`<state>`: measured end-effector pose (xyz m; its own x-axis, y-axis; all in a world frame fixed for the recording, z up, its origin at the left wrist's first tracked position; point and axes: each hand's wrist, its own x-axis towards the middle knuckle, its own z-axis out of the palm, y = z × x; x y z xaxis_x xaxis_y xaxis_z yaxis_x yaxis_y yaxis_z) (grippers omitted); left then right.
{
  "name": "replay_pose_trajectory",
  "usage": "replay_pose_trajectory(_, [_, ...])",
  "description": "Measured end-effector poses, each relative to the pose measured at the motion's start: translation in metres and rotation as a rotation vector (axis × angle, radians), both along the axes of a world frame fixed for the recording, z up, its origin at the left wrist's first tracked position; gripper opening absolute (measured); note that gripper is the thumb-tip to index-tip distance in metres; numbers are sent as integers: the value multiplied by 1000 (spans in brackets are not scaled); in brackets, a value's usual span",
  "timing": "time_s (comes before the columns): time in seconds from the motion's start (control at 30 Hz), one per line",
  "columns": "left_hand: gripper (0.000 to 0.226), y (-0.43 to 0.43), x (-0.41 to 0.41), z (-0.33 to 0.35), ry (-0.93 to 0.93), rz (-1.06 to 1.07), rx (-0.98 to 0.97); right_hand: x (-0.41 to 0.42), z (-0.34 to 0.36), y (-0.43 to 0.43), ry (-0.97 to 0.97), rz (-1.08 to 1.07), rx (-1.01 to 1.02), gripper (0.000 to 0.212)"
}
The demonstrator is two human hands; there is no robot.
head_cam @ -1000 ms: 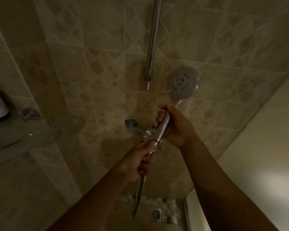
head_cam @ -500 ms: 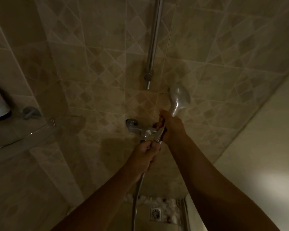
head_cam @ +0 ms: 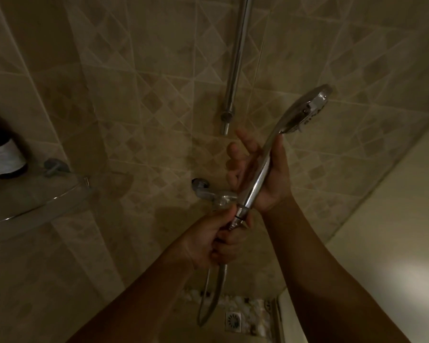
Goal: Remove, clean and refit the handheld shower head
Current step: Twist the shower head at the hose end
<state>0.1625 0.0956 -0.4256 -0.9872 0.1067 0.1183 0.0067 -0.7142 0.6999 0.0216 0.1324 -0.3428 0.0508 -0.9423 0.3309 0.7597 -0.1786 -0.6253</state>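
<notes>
At centre frame the left hand [head_cam: 218, 238] clenches the hose nut [head_cam: 238, 215] below the shower head [head_cam: 305, 112]; the right hand [head_cam: 270, 177] cradles its handle on spread fingers; it should probably close that grasp, hold the nut fixed and twist the handle squarely.

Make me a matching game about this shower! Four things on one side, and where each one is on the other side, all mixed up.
Things:
1. bottle
2. drain
3. shower head
4. hose

Places:
A. set in the floor
B. standing on the shelf
C. lying across the right hand
D. its top end gripped by the left hand

Pairs: 1-B, 2-A, 3-C, 4-D
</notes>
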Motion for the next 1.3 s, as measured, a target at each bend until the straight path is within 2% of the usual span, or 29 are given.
replay_pose_trajectory(0.07, [36, 2, -1, -1, -59, 85, -47, -4, -5, 0, -16, -5, 24, 48])
replay_pose_trajectory(0.13, [34, 5, -3, -5, -153, 221, -104, -7, -10, -2, 15, -99, 159, 38])
replay_pose_trajectory(0.2, [31, 9, -5, -10, -256, 385, -184, -6, -17, -6, 101, -329, 413, 29])
replay_pose_trajectory(0.27, [29, 12, -10, -18, -361, 604, -409, -2, -28, -10, 181, -627, 641, 24])
replay_pose_trajectory(0.33, [27, 18, -15, -25, -423, 787, -648, 3, -38, -12, 181, -834, 723, 26])
replay_pose_trajectory(0.37, [26, 20, -16, -27, -427, 823, -691, 4, -40, -11, 171, -868, 732, 27])
replay_pose_trajectory(0.4, [25, 22, -16, -27, -424, 819, -680, 4, -40, -9, 167, -848, 728, 27])
replay_pose_trajectory(0.47, [25, 20, -13, -24, -402, 732, -542, 0, -34, -2, 136, -671, 673, 27])
replay_pose_trajectory(0.57, [30, 11, -5, -13, -316, 528, -279, -10, -24, 9, 22, -368, 446, 33])
replay_pose_trajectory(0.67, [35, 11, -2, -1, -195, 236, -65, -13, -13, 15, -1, -150, 215, 43])
replay_pose_trajectory(0.77, [35, 14, -1, 4, -72, 57, 34, -11, -6, 16, 27, -15, 57, 45])
replay_pose_trajectory(0.83, [36, 15, -2, 3, -85, 114, -16, -10, -6, 15, 36, -3, 43, 40])
replay_pose_trajectory(0.9, [36, 15, -5, 0, -178, 278, -137, -11, -7, 12, 86, -110, 144, 30])
replay_pose_trajectory(1.03, [26, 21, -12, -12, -359, 646, -490, -6, -22, -1, 142, -601, 663, 10])
replay_pose_trajectory(1.1, [23, 23, -16, -19, -418, 845, -770, 0, -34, -6, 158, -824, 801, 17])
replay_pose_trajectory(1.17, [22, 22, -17, -22, -455, 928, -930, 5, -38, -6, 145, -827, 859, 21])
replay_pose_trajectory(1.23, [24, 20, -14, -21, -434, 883, -823, 5, -33, -3, 89, -658, 837, 21])
replay_pose_trajectory(1.3, [26, 14, -8, -17, -406, 780, -565, 3, -25, 0, 39, -466, 722, 19])
